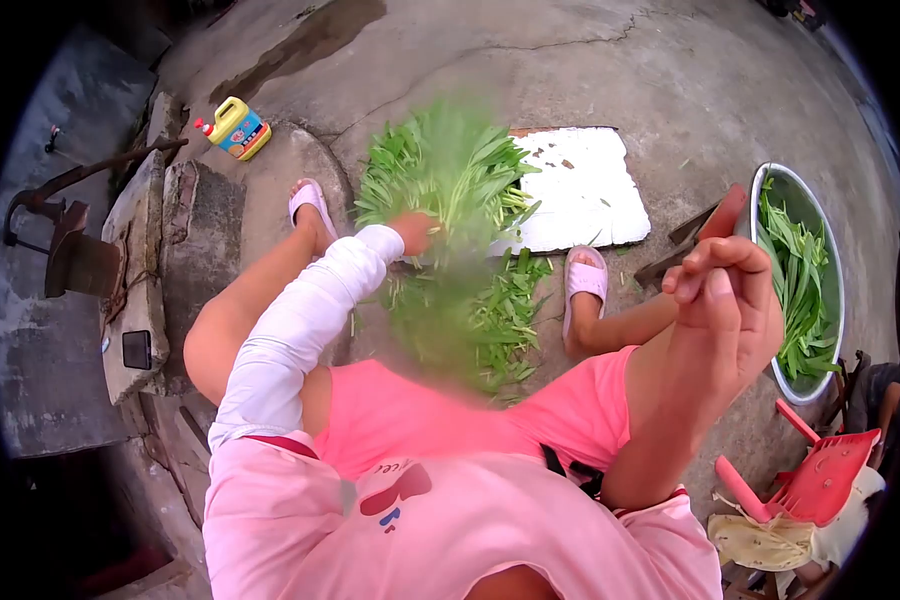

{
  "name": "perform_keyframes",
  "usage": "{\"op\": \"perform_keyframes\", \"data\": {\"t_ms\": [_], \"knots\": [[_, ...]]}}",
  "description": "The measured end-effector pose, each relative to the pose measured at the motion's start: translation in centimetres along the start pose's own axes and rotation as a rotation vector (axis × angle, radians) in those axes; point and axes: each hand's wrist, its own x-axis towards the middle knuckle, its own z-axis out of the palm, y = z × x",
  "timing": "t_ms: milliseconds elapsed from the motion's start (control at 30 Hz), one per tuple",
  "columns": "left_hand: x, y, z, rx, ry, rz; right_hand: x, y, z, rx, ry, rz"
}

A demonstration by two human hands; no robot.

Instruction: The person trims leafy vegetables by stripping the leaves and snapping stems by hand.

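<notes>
The left grip (416, 234) sits at the stems of the leafy greens (485, 175), piled at 12 o'clock; blur hides whether it pinches any. The right grip (720, 300), raised at 3 o'clock, has fingers curled in near the thumb; I cannot tell whether they press together. Farther out: white board (592, 195) at 1, metal basin (838, 300) at 3, yellow jug (238, 130) at 10

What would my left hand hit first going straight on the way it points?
Your left hand would probably meet the leafy greens right at its fingers first; the blur there makes depth unclear.
</notes>
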Motion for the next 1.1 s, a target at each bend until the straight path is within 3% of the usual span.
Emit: {"op": "perform_keyframes", "data": {"t_ms": [100,167,200,367,500,633,800,933,1100], "knots": [[-0.3,-0.5,-0.7,-0.212,0.05,-0.098,-0.2,1.2,0.3,-0.098,-0.073,0.075],[-1.8,-0.4,-4.4,-0.217,0.245,0.026,-0.1,1.2,0.2,-0.122,-0.031,0.131],[-2.1,-0.8,-6.8,-0.366,0.288,0.042,0.1,1.2,0.3,-0.133,-0.017,0.159],[-7.8,2.2,-20.0,-0.662,0.666,0.155,1.7,2.6,2.9,-0.143,-0.153,0.156],[-15.3,8.9,-24.4,-0.749,0.631,0.111,3.4,3.2,6.8,-0.296,-0.235,-0.046],[-18.4,12.3,-23.8,-0.796,0.539,0.2,5.8,3.9,9.8,-0.365,-0.334,-0.084],[-17.2,13.0,-22.0,-0.747,0.535,0.36,4.8,5.6,10.0,-0.21,-0.578,0.188],[-16.2,13.5,-21.1,-0.885,0.456,0.25,4.0,7.3,9.0,0.003,-0.566,0.309],[-15.2,12.4,-20.2,-0.842,0.506,0.193,3.4,8.0,9.1,0.16,-0.436,0.515]]}}
